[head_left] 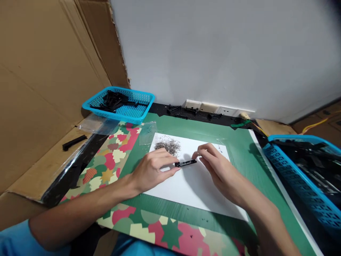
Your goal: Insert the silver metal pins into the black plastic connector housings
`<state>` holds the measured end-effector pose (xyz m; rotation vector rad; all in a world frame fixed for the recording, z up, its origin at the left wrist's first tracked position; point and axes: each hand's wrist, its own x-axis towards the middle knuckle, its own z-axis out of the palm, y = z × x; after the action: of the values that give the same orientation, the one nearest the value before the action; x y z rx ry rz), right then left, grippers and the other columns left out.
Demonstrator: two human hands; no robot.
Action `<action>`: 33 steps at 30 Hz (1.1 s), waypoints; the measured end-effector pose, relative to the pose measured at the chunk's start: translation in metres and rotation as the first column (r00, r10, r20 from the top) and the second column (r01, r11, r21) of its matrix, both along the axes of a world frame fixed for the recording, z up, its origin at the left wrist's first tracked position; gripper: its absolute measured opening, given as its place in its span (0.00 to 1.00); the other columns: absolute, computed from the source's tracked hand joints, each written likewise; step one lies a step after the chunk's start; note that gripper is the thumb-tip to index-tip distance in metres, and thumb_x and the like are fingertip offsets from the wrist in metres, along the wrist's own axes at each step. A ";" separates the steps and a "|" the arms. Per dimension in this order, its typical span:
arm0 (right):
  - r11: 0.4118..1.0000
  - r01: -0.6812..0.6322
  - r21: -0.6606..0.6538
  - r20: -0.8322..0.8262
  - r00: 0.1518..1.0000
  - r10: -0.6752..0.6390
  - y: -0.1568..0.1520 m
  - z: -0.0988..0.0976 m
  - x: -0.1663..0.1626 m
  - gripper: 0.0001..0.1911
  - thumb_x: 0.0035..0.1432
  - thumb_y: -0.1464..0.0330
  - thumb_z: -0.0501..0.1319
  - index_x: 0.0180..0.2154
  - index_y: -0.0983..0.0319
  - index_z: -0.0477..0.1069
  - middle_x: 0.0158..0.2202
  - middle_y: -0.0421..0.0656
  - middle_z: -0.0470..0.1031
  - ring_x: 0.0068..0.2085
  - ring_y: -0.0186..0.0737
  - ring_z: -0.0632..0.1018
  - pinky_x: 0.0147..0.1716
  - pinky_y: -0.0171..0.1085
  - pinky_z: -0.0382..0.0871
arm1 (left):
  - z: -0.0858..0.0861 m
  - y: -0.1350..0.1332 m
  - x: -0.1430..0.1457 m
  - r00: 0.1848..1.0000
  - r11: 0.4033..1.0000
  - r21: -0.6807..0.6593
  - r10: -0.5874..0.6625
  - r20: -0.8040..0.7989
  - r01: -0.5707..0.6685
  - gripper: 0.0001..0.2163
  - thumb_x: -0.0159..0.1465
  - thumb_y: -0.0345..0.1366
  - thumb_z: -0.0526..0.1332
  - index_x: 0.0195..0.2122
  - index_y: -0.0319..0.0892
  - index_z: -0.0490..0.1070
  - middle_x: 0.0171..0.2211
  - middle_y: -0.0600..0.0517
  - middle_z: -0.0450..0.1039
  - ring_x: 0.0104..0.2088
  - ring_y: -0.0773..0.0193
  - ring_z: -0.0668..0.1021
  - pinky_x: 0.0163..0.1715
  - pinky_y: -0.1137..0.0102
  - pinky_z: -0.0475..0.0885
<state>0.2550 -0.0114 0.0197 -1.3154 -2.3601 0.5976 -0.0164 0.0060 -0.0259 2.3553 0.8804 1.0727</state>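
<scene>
No legible text, labels, numbers or signs.

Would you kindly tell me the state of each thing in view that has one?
Left hand: pinching the left end of the black part.
Right hand: fingers bent near its other end; contact unclear.
Black part: held up over the white sheet.
White sheet: lying flat.
Small metal pieces: loosely heaped.
Left blue basket: partly filled.
Right blue basket: well filled.
Plug: seemingly plugged in.
</scene>
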 end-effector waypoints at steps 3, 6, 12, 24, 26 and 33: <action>0.992 -0.014 0.124 0.019 1.000 0.012 0.005 -0.007 0.002 0.18 0.76 0.74 0.48 0.55 0.56 0.73 0.54 0.50 0.73 0.48 0.43 0.80 0.47 0.42 0.76 | -0.003 0.000 0.001 0.999 0.999 0.038 -0.011 -0.035 0.013 0.07 0.70 0.32 0.68 0.48 0.38 0.82 0.40 0.46 0.85 0.40 0.57 0.81 0.39 0.62 0.78; 0.947 0.028 0.320 0.000 1.000 -0.029 0.005 -0.006 0.005 0.16 0.76 0.74 0.52 0.51 0.57 0.77 0.50 0.50 0.77 0.46 0.44 0.82 0.42 0.41 0.76 | -0.004 0.000 0.001 0.997 0.999 0.039 -0.034 -0.072 0.037 0.07 0.71 0.31 0.67 0.48 0.38 0.81 0.41 0.47 0.84 0.41 0.58 0.81 0.41 0.63 0.77; 0.802 0.329 0.499 -0.314 0.931 -0.186 -0.005 -0.003 -0.010 0.01 0.66 0.69 0.71 0.39 0.58 0.80 0.35 0.41 0.84 0.30 0.37 0.83 0.32 0.36 0.77 | -0.007 -0.001 0.000 0.988 0.993 0.090 -0.069 -0.140 0.082 0.07 0.74 0.32 0.64 0.49 0.38 0.80 0.43 0.45 0.83 0.43 0.58 0.80 0.42 0.63 0.78; 0.951 0.307 -0.026 -0.636 0.729 -0.253 -0.009 -0.032 -0.067 0.09 0.66 0.66 0.70 0.38 0.58 0.70 0.31 0.38 0.79 0.32 0.38 0.84 0.34 0.36 0.81 | -0.006 -0.004 0.003 0.972 0.984 0.158 -0.047 -0.228 0.085 0.11 0.77 0.32 0.58 0.45 0.36 0.81 0.40 0.45 0.80 0.41 0.58 0.79 0.43 0.63 0.79; 0.956 0.292 -0.039 -0.627 0.738 -0.251 -0.008 -0.033 -0.066 0.09 0.66 0.65 0.70 0.38 0.58 0.70 0.31 0.38 0.78 0.32 0.37 0.83 0.35 0.36 0.81 | -0.007 -0.004 0.002 0.973 0.983 0.162 -0.043 -0.227 0.082 0.10 0.76 0.32 0.59 0.45 0.36 0.81 0.39 0.46 0.80 0.41 0.59 0.78 0.43 0.63 0.79; 0.957 0.286 -0.042 -0.610 0.752 -0.252 -0.009 -0.031 -0.065 0.09 0.66 0.64 0.70 0.38 0.58 0.71 0.31 0.39 0.79 0.32 0.38 0.83 0.35 0.37 0.82 | -0.005 -0.005 0.003 0.976 0.981 0.177 -0.042 -0.213 0.081 0.11 0.76 0.32 0.58 0.43 0.37 0.81 0.38 0.46 0.80 0.40 0.59 0.78 0.40 0.64 0.78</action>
<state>0.1901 -0.0201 -0.0109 -1.1774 -1.6117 0.7287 -0.0129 0.0015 -0.0306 2.6698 0.8025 0.9301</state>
